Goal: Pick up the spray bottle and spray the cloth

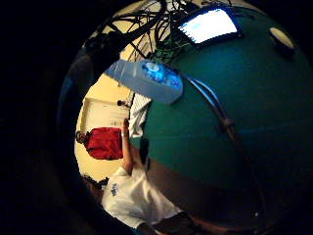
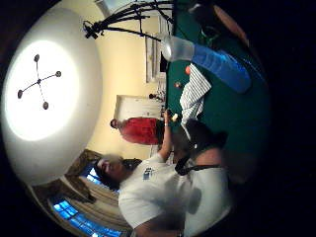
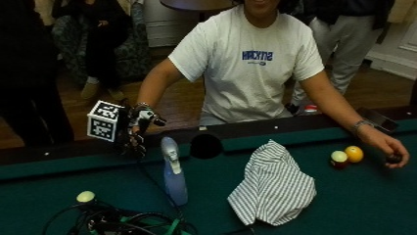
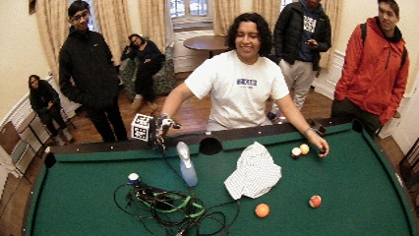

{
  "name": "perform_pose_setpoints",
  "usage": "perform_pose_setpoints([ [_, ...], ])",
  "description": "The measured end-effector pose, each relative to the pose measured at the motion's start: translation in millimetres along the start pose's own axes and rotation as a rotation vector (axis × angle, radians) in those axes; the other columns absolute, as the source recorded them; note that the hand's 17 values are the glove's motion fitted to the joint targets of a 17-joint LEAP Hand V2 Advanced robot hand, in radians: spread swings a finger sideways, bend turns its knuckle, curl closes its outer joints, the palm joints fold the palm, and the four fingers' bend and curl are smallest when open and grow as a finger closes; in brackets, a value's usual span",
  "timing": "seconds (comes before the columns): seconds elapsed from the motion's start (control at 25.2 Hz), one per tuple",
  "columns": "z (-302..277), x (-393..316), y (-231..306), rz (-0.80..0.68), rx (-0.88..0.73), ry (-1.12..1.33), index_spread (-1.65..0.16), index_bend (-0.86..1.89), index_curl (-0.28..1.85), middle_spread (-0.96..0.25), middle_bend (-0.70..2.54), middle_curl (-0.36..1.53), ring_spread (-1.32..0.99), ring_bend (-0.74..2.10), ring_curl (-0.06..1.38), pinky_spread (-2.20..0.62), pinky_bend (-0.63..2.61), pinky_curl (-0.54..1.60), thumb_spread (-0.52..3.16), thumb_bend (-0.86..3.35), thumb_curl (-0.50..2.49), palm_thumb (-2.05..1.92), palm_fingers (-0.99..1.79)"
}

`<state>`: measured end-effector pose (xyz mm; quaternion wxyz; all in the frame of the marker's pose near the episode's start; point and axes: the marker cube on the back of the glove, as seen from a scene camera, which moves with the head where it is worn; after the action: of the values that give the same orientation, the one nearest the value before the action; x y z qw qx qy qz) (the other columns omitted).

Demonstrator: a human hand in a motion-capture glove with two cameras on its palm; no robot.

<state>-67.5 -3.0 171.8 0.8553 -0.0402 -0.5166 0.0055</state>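
**Spray bottle lying on the felt, not yet taken up**

Nearest the outside camera is a tangle of cables (image 3: 124,220) on the green pool table (image 3: 365,205), with a pale ball (image 3: 85,196) beside it. Just behind lies the spray bottle (image 3: 173,174), flat on its side, white trigger head toward the rail, blue body toward the cables.

The gloved right hand (image 3: 138,132) hangs over the rail, near the bottle's head but apart from it. Its fingers hang loosely curled and grasp nothing.

Handling, as a judgement: the bottle is probably light, rigid plastic, smooth and prone to roll. Take it at the neck below the head, index finger free for the trigger.

The striped cloth (image 3: 273,186) lies crumpled just beside the bottle, soft and unlikely to shift under spray. A side pocket (image 3: 206,146) sits between them at the rail. The bare hand (image 3: 391,149) rests by two balls (image 3: 346,155), well clear. Only the cables near the bottle's base could snag.
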Motion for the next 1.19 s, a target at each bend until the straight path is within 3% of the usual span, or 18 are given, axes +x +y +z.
perform_pose_setpoints([
  [0.2,8,2,-17,0.014,0.068,-0.009,-0.40,0.18,0.26,-0.16,0.24,0.34,-0.17,0.41,0.29,0.11,0.37,0.32,0.98,0.00,0.39,0.87,0.71],
  [0.32,12,3,-25,0.015,0.101,-0.016,-0.36,0.12,0.25,-0.20,0.27,0.36,-0.19,0.47,0.30,-0.10,0.51,0.33,0.97,0.00,0.40,0.91,1.15],
  [0.52,19,5,-37,0.016,0.150,-0.017,-0.33,0.22,0.33,-0.21,0.35,0.42,-0.20,0.59,0.39,-0.17,0.63,0.42,0.89,0.00,0.44,0.96,1.43],
  [0.79,19,7,-42,-0.004,0.229,-0.056,-0.30,0.54,0.46,-0.23,0.58,0.54,-0.22,0.78,0.50,-0.15,0.79,0.53,0.94,0.00,0.49,1.00,1.50],
  [1.19,16,12,-34,0.001,0.233,-0.107,-0.25,0.79,0.61,-0.23,0.84,0.69,-0.22,0.98,0.62,-0.14,0.92,0.66,0.94,0.01,0.58,1.03,1.29],
])
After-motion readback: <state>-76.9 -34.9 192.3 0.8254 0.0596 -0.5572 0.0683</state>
